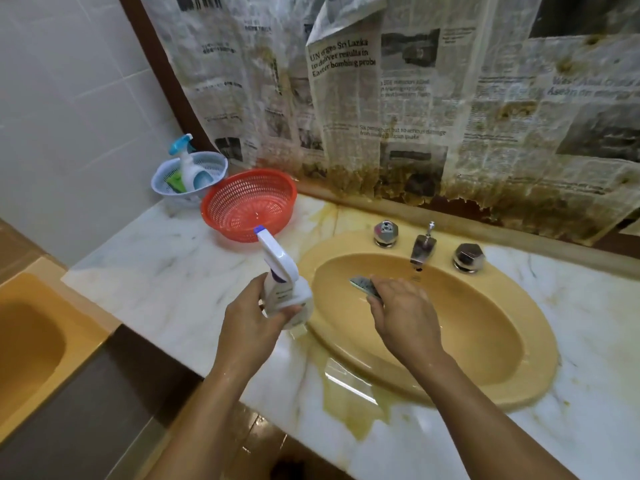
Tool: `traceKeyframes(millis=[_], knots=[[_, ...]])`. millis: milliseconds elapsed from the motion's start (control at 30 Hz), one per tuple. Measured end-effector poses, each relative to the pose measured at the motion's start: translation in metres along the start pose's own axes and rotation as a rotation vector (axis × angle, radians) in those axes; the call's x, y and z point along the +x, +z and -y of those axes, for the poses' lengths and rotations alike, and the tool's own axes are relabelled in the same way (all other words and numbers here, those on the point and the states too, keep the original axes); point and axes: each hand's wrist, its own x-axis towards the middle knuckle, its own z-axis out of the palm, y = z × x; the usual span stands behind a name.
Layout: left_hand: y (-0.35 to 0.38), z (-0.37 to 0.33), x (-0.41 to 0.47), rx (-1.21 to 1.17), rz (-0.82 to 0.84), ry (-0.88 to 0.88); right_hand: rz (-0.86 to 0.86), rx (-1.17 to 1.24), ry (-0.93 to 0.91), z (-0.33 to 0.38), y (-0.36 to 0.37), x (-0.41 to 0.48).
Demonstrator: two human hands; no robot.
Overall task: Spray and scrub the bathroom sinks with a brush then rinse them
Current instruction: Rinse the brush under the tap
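Left hand (249,317) has fingers clamped round the spray bottle (282,289) at the yellow sink (485,327)'s left rim, nozzle aimed away. Right hand (405,313) pinches the brush (363,286) above the basin, near the tap (422,249). Scrubbing looks next: press the bristles down onto the basin.

Surface log. I read the tabletop (166,271) as polished marble, white with grey veins, glossy and wet, stained yellow beside the sink (540,344). The sink has a smooth ochre glaze, glossy, ceramic by the look. The tap (423,249) and knobs (385,233) are chromed metal with a mirror finish. The red basket (249,202) is perforated plastic with a slight sheen, and the pale blue basket (166,181) is slotted plastic too. The spray bottle (282,282) is smooth white plastic, semi-gloss. The newspaper (381,98) on the wall is matt, wrinkled paper, its lower edge brown, ragged and crusted. The wall tiles (69,81) are white and smooth, with a low sheen. The brush (363,285) is mostly covered, so I cannot tell its material.
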Motion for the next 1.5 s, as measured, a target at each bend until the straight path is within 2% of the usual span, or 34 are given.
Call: traceKeyframes(millis=[500, 767, 1167, 1400, 1500], knots=[[-0.125, 0.075, 0.257, -0.032, 0.016, 0.114, 0.000, -0.014, 0.042, 0.140, 0.114, 0.210], [-0.137, 0.103, 0.363, -0.020, 0.083, 0.098, 0.057, 0.045, 0.029, 0.177, 0.166, 0.313], [-0.097, 0.170, 0.425, 0.095, 0.198, 0.019, 0.246, 0.132, 0.146, 0.181, 0.266, 0.383], [-0.097, 0.173, 0.433, 0.226, 0.226, 0.043, 0.484, -0.105, 0.218, 0.172, 0.300, 0.380], [-0.098, 0.169, 0.435, 0.325, 0.242, 0.062, 0.538, -0.114, 0.261, 0.169, 0.301, 0.375]])
